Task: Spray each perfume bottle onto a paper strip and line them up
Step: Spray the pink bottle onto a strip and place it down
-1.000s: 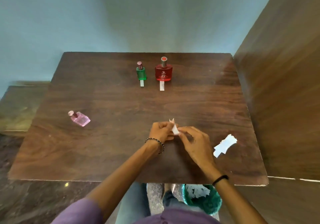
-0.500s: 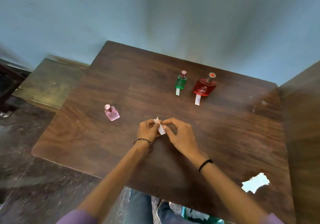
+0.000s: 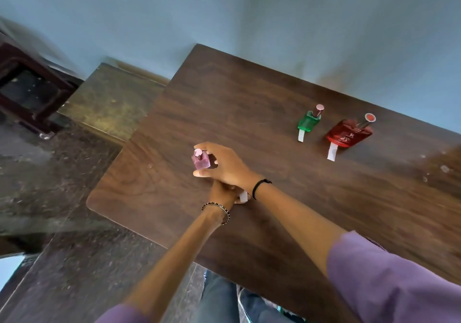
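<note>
The right hand (image 3: 224, 165) curls round the upright pink perfume bottle (image 3: 200, 162) on the counter (image 3: 274, 210); the paper strip (image 3: 243, 196), pinched by the left hand (image 3: 220, 194), lies just behind that wrist, nearer the person.

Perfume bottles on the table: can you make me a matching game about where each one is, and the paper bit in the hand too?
Things
A. pink bottle
B. green bottle
C. red bottle
D. strip

Places
1. farthest right
2. held by the left hand
3. held by the right hand
4. between the other two bottles

Pairs: A-3, B-4, C-1, D-2
</note>
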Tool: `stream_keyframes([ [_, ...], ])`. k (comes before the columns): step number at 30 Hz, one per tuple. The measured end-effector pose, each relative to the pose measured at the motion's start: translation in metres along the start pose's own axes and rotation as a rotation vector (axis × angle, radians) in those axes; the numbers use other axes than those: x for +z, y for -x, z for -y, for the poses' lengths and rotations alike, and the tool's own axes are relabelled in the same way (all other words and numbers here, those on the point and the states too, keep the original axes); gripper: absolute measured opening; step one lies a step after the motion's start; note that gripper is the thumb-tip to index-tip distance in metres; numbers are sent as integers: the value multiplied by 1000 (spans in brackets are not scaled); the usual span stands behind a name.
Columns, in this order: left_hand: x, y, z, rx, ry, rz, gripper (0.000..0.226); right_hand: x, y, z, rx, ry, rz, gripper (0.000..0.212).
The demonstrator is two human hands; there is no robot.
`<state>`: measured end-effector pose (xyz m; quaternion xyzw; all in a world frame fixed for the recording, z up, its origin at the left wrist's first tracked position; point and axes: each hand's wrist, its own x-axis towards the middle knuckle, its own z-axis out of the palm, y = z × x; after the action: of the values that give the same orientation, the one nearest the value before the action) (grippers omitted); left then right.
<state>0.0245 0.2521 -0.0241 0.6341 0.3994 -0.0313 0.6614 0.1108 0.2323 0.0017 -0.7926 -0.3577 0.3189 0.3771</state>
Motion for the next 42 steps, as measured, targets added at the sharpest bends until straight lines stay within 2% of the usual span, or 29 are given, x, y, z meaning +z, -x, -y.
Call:
stream_keyframes([
  [2, -5, -3, 5, -11, 14, 48, 27, 5, -8, -3, -9, -6, -19, 32],
  [4, -8, -1, 6, -16, 18, 119, 27, 5, -5, -6, 10, -87, -44, 20],
  [8, -7, 2, 11, -26, 32, 207, 13, -16, 31, -6, 94, -281, -177, 19],
  [10, -4, 4, 11, -38, 53, 207, 20, -30, 61, -9, 154, -501, -218, 14],
  [13, 7, 14, 2, 10, 20, 228, 22, -48, 114, -18, 189, -824, -253, 21],
  [19, 50, 48, -33, 197, 1, 304, 27, -65, 203, -37, 280, -720, -236, 27],
  [22, 71, 71, -46, 185, 64, 404, 24, -70, 232, -35, 278, -760, -238, 30],
  [24, 82, 82, -48, 248, -9, 467, 37, -71, 248, -34, 259, -792, -259, 30],
  [27, 93, 94, -49, 305, -53, 534, 32, -72, 265, -33, 242, -829, -294, 22],
  [34, 115, 112, -68, 312, 102, 360, 27, -67, 296, -33, 253, -683, -363, 26],
  [36, 116, 114, -76, 292, 114, 356, 26, -68, 305, -34, 240, -755, -388, 25],
  [38, 117, 116, -80, 276, 101, 371, 29, -71, 312, -35, 178, -943, -413, 24],
  [40, 118, 120, -81, 254, 108, 385, 31, -74, 317, -36, 102, -1118, -404, 33],
  [42, 120, 123, -80, 226, 124, 391, 30, -78, 322, -38, 49, -1173, -404, 39],
])
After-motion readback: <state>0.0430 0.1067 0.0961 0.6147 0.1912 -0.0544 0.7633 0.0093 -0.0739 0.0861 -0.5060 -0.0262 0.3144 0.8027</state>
